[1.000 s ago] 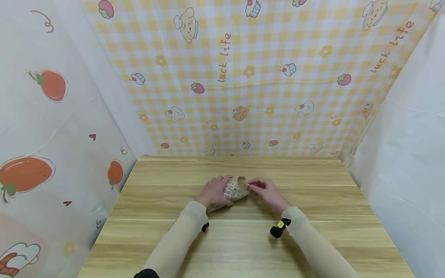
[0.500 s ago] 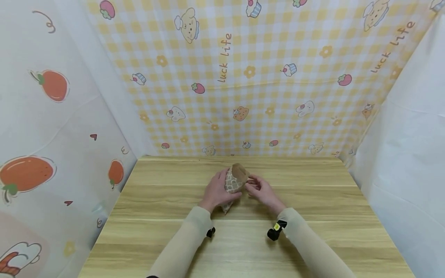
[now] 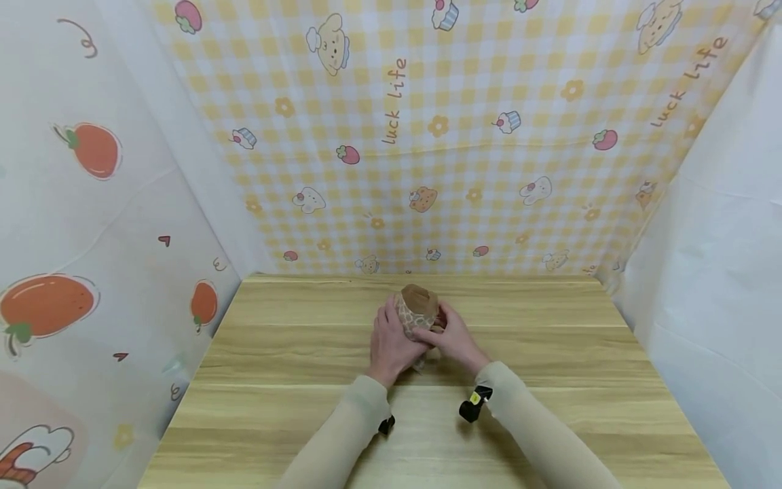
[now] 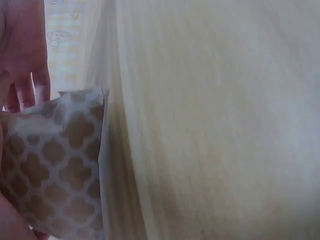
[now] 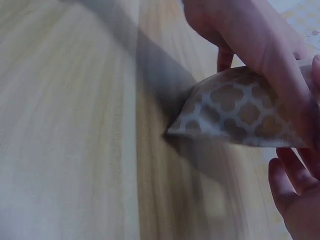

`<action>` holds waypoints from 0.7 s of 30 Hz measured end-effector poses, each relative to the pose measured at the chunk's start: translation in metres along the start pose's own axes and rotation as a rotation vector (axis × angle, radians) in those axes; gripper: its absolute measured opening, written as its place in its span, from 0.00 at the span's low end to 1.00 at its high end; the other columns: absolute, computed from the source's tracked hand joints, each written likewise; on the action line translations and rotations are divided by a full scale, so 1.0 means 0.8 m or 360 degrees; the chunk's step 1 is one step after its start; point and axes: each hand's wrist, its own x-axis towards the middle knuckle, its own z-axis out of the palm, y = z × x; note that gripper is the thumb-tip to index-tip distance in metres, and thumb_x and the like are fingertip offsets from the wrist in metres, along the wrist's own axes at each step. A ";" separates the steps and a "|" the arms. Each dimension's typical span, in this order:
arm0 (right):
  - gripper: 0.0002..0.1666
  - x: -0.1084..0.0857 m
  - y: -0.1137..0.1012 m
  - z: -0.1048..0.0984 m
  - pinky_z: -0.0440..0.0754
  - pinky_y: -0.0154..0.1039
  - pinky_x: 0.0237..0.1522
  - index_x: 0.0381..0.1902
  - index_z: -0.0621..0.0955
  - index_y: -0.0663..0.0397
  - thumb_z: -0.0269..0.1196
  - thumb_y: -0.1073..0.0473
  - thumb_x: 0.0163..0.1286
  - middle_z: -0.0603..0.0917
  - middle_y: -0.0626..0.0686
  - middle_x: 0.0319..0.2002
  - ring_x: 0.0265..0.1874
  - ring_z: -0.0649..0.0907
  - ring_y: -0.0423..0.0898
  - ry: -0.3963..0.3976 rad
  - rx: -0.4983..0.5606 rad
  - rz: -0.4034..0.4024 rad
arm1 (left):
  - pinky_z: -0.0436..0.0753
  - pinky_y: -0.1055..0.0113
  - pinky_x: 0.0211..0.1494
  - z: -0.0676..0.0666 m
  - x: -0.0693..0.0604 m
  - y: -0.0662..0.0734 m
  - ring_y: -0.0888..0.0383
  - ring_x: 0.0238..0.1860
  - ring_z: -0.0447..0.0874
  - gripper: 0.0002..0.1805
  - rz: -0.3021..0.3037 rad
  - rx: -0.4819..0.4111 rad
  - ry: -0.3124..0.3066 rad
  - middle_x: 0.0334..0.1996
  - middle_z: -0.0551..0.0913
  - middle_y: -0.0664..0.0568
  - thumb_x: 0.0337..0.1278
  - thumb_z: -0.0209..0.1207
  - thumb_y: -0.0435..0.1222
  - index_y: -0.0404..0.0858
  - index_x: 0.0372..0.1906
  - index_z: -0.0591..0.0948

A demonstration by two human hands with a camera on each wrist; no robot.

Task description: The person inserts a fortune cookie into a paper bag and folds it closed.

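Observation:
A small brown paper bag [image 3: 417,320] with a white lattice print is held up over the table, its mouth gaping at the top. My left hand [image 3: 394,343] grips its left side and front. On the right side my right hand [image 3: 457,339] holds it too, thumb across the front and fingers at the side, partly hidden behind it. The bag's lower part is mostly covered by the hands; one bottom corner peeks out below. In the right wrist view the patterned bag [image 5: 230,110] narrows to a corner close above the wood. The bag's contents cannot be seen.
A wood-grain table [image 3: 256,421] spreads around both arms. At its far edge hangs a yellow checked cloth [image 3: 464,176]. White sheets stand at the left [image 3: 140,224] and right [image 3: 715,285]. A small black wrist camera [image 3: 470,409] sits by the right sleeve.
The bag has turned from lying on its side to standing more upright, with its mouth opened wider. My right hand has moved from the rim to the bag's side, nearer the left hand.

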 end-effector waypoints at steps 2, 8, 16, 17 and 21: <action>0.46 0.001 0.000 -0.002 0.83 0.45 0.60 0.76 0.67 0.59 0.76 0.55 0.67 0.79 0.62 0.65 0.62 0.82 0.56 0.0003 0.0035 0.0011 | 0.85 0.46 0.52 -0.002 0.000 0.000 0.40 0.55 0.79 0.73 -0.0013 -0.0061 -0.0052 0.62 0.74 0.36 0.29 0.82 0.64 0.38 0.80 0.56; 0.42 -0.001 -0.001 -0.015 0.86 0.41 0.54 0.76 0.68 0.57 0.73 0.58 0.70 0.81 0.63 0.63 0.59 0.84 0.55 -0.0102 0.0150 -0.0008 | 0.78 0.46 0.67 -0.020 0.009 -0.010 0.46 0.65 0.75 0.68 -0.0026 -0.0557 -0.0420 0.69 0.72 0.44 0.37 0.82 0.60 0.45 0.82 0.56; 0.41 -0.004 0.001 -0.027 0.86 0.40 0.55 0.77 0.68 0.59 0.71 0.60 0.72 0.80 0.64 0.65 0.57 0.85 0.52 -0.0243 0.0128 -0.0124 | 0.84 0.53 0.63 -0.046 0.023 -0.024 0.46 0.61 0.83 0.42 -0.0131 -0.1416 -0.0757 0.64 0.79 0.42 0.61 0.74 0.41 0.39 0.76 0.68; 0.40 -0.004 0.001 -0.027 0.86 0.40 0.55 0.77 0.68 0.58 0.71 0.60 0.72 0.80 0.63 0.66 0.57 0.85 0.51 -0.0247 0.0120 -0.0123 | 0.85 0.55 0.61 -0.047 0.024 -0.024 0.47 0.59 0.85 0.39 -0.0148 -0.1448 -0.0757 0.63 0.80 0.42 0.61 0.74 0.40 0.38 0.74 0.70; 0.39 -0.006 0.001 -0.026 0.86 0.40 0.54 0.75 0.70 0.58 0.72 0.63 0.70 0.80 0.62 0.64 0.55 0.85 0.49 -0.0248 0.0108 -0.0117 | 0.88 0.58 0.54 -0.047 0.026 -0.024 0.52 0.52 0.88 0.32 -0.0186 -0.1472 -0.0700 0.58 0.84 0.43 0.61 0.74 0.36 0.36 0.68 0.76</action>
